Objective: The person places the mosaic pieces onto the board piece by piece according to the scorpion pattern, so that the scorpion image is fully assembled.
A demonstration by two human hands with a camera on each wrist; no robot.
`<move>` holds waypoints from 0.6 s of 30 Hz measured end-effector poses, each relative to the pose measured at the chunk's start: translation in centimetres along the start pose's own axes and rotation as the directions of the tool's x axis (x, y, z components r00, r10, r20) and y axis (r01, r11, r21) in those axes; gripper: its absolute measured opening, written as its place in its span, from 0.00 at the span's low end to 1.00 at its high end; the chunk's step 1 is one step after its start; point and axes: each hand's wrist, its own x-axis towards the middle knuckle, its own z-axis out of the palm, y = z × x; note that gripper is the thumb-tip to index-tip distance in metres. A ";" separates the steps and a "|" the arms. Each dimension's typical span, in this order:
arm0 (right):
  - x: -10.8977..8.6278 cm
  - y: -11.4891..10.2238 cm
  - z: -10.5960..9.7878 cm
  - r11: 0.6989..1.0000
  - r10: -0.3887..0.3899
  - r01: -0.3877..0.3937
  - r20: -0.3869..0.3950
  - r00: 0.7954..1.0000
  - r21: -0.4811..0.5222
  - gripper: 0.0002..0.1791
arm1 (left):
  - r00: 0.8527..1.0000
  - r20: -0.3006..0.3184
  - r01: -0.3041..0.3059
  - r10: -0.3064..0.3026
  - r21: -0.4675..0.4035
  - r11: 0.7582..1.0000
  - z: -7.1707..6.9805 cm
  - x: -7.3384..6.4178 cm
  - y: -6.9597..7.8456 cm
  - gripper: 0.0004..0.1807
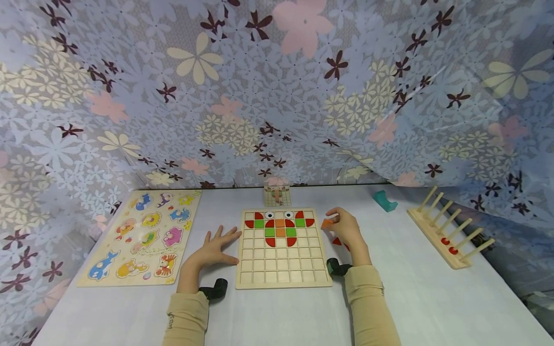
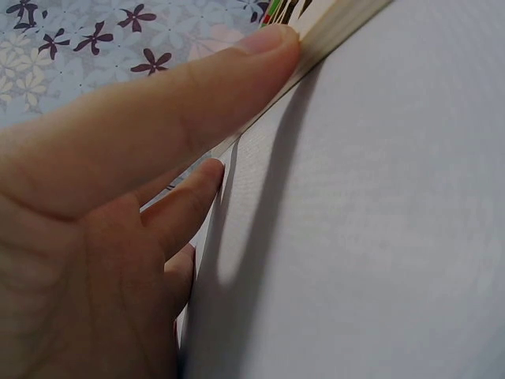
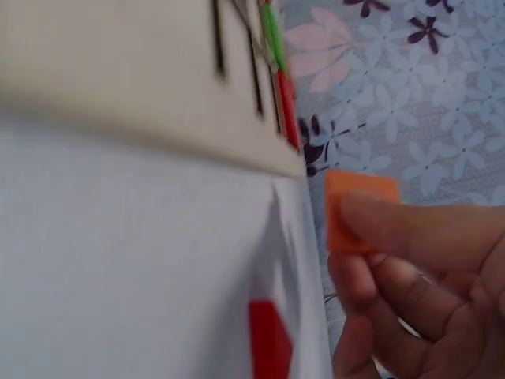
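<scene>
A wooden grid board (image 1: 283, 277) lies flat on the table, with red, green and orange tiles and two eye tiles set in its upper rows. My right hand (image 1: 346, 229) pinches an orange square tile (image 3: 341, 225) between thumb and fingers, just off the board's right edge. Beneath that hand, red pieces (image 1: 336, 241) lie on the table, and a red piece (image 3: 270, 339) shows in the right wrist view. My left hand (image 1: 212, 251) is spread at the board's left edge, its thumb (image 2: 260, 59) against the side.
A small pattern card (image 1: 278, 196) stands behind the board. An animal puzzle board (image 1: 130, 278) lies to the left. On the right are a teal curved block (image 1: 384, 201) and a wooden peg stand (image 1: 433, 230) with red beads. A flowered cloth (image 1: 277, 110) hangs behind the table.
</scene>
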 end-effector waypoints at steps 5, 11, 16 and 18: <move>-0.4 -1.0 0.2 0.989 -0.034 0.036 -0.017 0.999 0.143 0.18 | 1.000 0.001 0.003 -0.003 -0.010 1.000 0.0 0.0 0.0 0.47; -0.3 -1.8 0.9 0.980 -0.069 0.075 -0.042 0.997 0.183 0.16 | 1.000 0.006 -0.001 0.002 -0.017 1.000 0.0 0.0 0.0 0.47; -0.6 -2.9 1.5 0.972 -0.079 0.081 -0.016 0.997 0.219 0.17 | 1.000 0.011 -0.001 0.001 -0.011 1.000 0.0 -0.1 0.0 0.47; -0.7 -3.3 1.9 0.968 -0.087 0.084 0.001 0.996 0.236 0.17 | 1.000 0.012 -0.003 0.003 -0.010 1.000 -0.1 -0.1 0.0 0.47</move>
